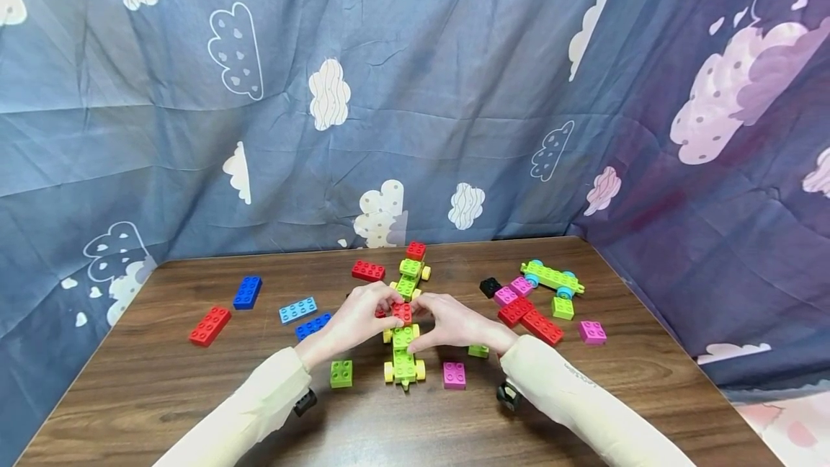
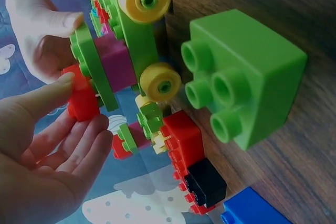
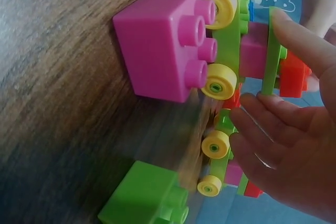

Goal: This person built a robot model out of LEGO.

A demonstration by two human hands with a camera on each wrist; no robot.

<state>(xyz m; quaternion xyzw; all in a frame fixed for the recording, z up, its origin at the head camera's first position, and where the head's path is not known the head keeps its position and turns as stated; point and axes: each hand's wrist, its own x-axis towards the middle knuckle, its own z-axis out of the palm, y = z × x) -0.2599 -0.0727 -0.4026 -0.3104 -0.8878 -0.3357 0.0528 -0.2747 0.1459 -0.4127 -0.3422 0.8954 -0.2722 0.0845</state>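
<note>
Both hands are at a toy car in the table's middle, its green base (image 2: pixel 139 48) on yellow wheels. A pink brick (image 3: pixel 253 51) stands on the base, with a thin green plate (image 3: pixel 271 59) over it and a red brick (image 2: pixel 83 95) on top. My left hand (image 1: pixel 363 312) pinches that red brick between thumb and fingers. My right hand (image 1: pixel 447 319) holds the green plate by its two ends, thumb at one and fingertips at the other. Behind stands a second car (image 1: pixel 408 285) of the same make, topped by a red brick (image 1: pixel 416 250).
A green brick (image 1: pixel 341 374) and a pink brick (image 1: pixel 454 375) flank the near car. Blue bricks (image 1: pixel 248 292), a light blue brick (image 1: pixel 297 310) and red bricks (image 1: pixel 210 326) lie left. On the right are a blue-wheeled green base (image 1: pixel 551 277), a black brick (image 1: pixel 490 287) and several red and pink bricks.
</note>
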